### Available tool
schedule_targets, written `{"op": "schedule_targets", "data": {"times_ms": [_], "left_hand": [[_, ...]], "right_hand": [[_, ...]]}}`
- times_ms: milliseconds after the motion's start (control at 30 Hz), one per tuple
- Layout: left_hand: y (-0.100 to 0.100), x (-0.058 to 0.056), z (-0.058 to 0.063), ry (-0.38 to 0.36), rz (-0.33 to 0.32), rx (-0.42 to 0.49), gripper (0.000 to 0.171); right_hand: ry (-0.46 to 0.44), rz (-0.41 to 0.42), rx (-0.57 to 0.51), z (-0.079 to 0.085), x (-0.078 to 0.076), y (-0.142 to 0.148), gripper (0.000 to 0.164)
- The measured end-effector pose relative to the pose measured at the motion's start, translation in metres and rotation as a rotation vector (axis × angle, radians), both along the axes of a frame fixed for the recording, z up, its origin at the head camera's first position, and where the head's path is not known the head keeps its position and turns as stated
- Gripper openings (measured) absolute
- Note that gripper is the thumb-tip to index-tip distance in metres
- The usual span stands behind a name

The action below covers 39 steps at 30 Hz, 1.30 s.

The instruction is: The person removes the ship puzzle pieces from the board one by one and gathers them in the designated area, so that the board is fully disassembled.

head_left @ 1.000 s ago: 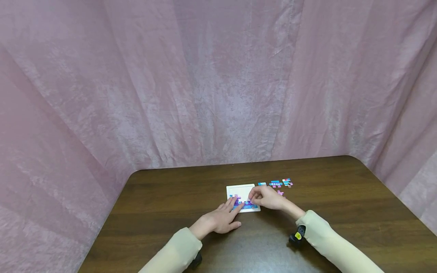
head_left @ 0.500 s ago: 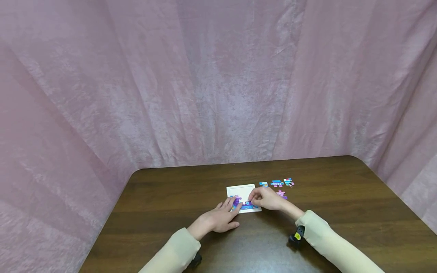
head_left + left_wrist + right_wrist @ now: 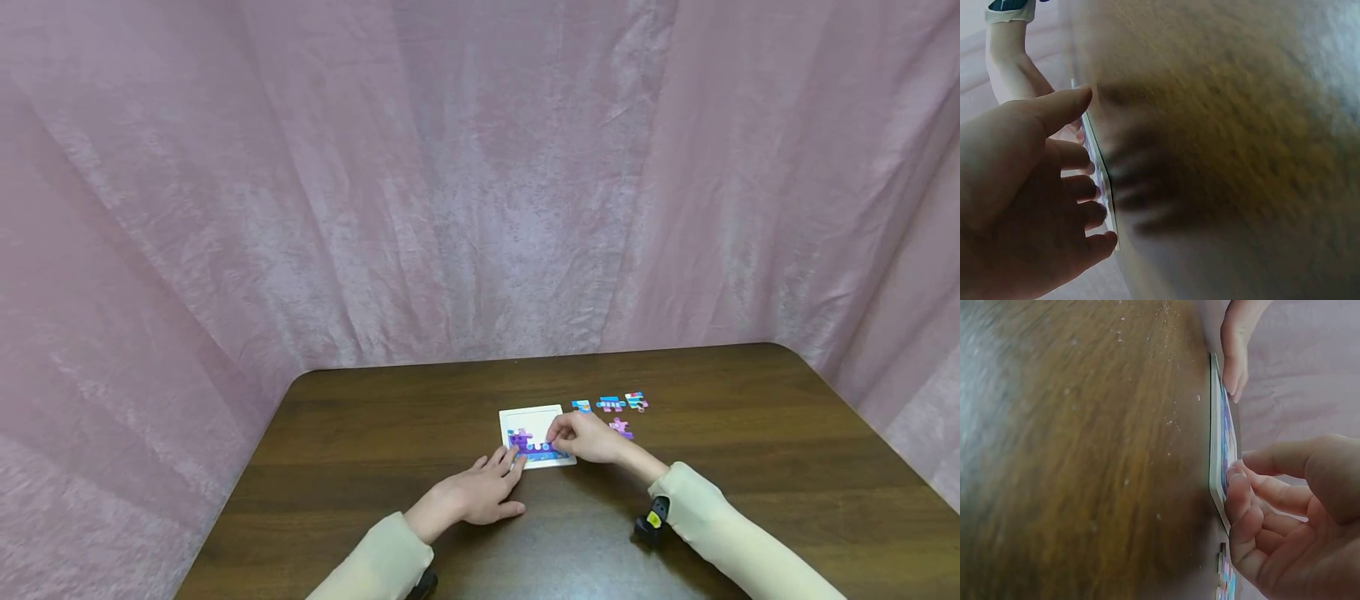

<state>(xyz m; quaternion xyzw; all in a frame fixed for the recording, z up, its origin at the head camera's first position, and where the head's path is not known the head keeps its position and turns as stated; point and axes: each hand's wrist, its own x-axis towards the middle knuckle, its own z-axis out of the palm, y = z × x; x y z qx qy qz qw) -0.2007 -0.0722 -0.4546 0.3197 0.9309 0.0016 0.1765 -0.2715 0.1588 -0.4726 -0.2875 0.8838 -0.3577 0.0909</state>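
A white-framed jigsaw board [image 3: 530, 411] lies on the table, with purple and blue puzzle pieces [image 3: 542, 455] filling its lower part and left side. My left hand [image 3: 480, 493] has its fingers stretched out, fingertips at the board's near left edge. In the left wrist view those fingers [image 3: 1088, 215] lie along the rim, thumb apart. My right hand [image 3: 588, 437] is over the board's right side, its thumb and curled fingertips pinching at a puzzle piece there, mostly hidden by the fingers. In the right wrist view the fingertips [image 3: 1239, 481] meet low over the board.
Loose puzzle pieces lie right of the board: a blue and white one [image 3: 581, 406], a blue and purple one [image 3: 611, 403], a striped one [image 3: 636, 401] and a pink-purple one [image 3: 621, 427]. A pink curtain [image 3: 480, 183] hangs behind the brown wooden table [image 3: 375, 433].
My left hand has drawn back toward the near left, uncovering more of the board's purple pieces. The right hand stays at almost the same spot over the board.
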Motion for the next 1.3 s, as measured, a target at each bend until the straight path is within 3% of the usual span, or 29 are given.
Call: {"op": "schedule_targets", "data": {"times_ms": [467,967,1300], "left_hand": [[-0.002,0.005,-0.002,-0.069,0.031,0.008,0.079],[0.001,0.009,-0.006,-0.062,0.041,-0.01,0.083],[-0.001,0.009,-0.007,-0.078,0.044,0.01,0.082]], "right_hand": [[0.026,0.031,-0.021,0.001,-0.003,-0.013,0.006],[0.005,-0.061,-0.023,-0.003,-0.013,-0.035,0.016],[0.039,-0.063,0.003,-0.002,-0.013,-0.041,0.017]]}}
